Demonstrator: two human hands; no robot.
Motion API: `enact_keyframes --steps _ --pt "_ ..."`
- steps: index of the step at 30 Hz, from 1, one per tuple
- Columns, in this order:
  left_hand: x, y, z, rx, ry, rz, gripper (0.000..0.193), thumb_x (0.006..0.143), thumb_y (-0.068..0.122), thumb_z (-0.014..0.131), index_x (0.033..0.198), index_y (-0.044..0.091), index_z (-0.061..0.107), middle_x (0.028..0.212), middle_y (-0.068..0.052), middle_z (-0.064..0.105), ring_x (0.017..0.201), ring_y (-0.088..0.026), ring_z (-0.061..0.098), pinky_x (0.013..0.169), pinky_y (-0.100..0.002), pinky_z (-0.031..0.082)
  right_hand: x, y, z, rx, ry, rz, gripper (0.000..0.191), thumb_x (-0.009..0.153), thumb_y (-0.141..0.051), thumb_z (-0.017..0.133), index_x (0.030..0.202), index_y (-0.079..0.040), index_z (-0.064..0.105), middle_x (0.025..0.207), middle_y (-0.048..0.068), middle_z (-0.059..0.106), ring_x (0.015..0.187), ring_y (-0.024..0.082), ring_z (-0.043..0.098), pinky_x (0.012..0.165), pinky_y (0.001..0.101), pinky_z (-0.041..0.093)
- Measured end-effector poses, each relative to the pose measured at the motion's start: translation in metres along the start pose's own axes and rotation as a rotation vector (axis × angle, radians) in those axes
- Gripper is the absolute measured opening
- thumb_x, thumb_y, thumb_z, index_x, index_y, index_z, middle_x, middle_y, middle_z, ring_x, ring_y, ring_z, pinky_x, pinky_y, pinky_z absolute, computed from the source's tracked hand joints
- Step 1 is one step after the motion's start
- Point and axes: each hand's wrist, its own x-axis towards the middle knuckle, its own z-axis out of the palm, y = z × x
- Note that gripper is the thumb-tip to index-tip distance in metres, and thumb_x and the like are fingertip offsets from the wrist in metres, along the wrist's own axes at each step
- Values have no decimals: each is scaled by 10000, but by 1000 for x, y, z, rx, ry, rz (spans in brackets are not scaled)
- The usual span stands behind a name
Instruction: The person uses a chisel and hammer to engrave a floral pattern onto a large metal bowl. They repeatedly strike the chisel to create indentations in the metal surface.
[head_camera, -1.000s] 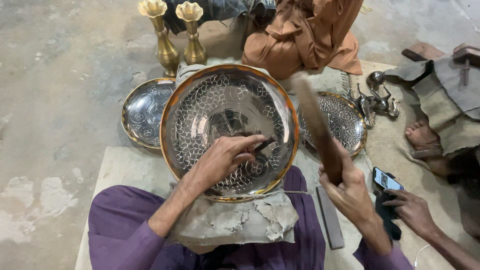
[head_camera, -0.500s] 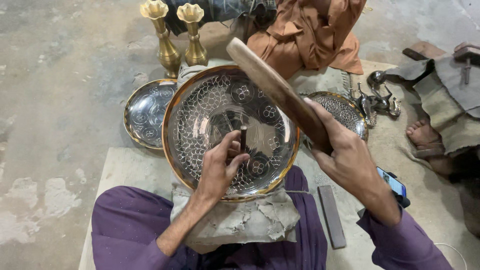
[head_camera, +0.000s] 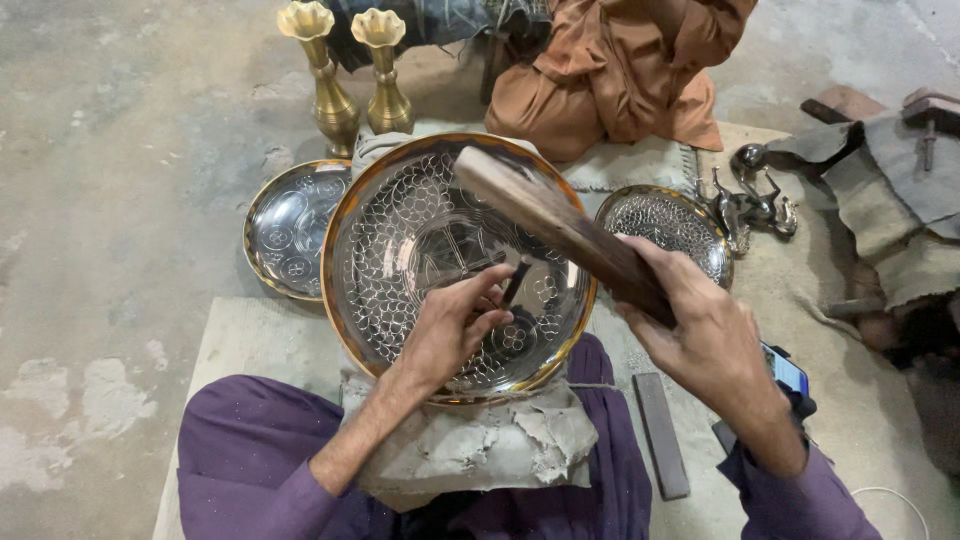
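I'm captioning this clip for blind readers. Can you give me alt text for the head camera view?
A person's left hand holds a thin chisel against a large engraved metal plate, while the right hand holds a wooden mallet above it. Two smaller plates and two brass vases sit behind.

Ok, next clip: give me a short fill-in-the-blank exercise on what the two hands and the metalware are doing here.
1. The left hand holds a thin dark punch against the large round engraved ____ tray.
2. The right hand grips a long ____ mallet above the tray.
3. Beyond the tray stand ____ fluted brass vases.

Missing words: metal; wooden; two
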Motion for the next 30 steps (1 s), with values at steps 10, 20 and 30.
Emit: enact_keyframes --steps 10,20,30 --pt "11 16 -15 99 -128 82 546 860 93 750 1388 119 612 1074 -130 760 909 -266 763 762 -407 604 -49 59 42 127 -60 289 378 811 -151 749 1149 -57 607 852 165 653 712 322 679 661 445 541" --pt "19 29 -18 157 -216 104 537 859 115 732 1379 144 599 1010 -110 754 846 -278 746 742 -419 593 -58 54 57 125 -2 261 458 783 -89 691 1228 -60 585 878 177 705 733 273 708 672 409 570" --pt "24 24 -19 180 -292 169 556 840 102 750 1372 147 594 1047 -109 766 926 -285 745 794 -426 584 -83 50 80 297 265 382 394 840 -51 715 1213 -15 594 894 180 722 775 308 724 724 403 561"
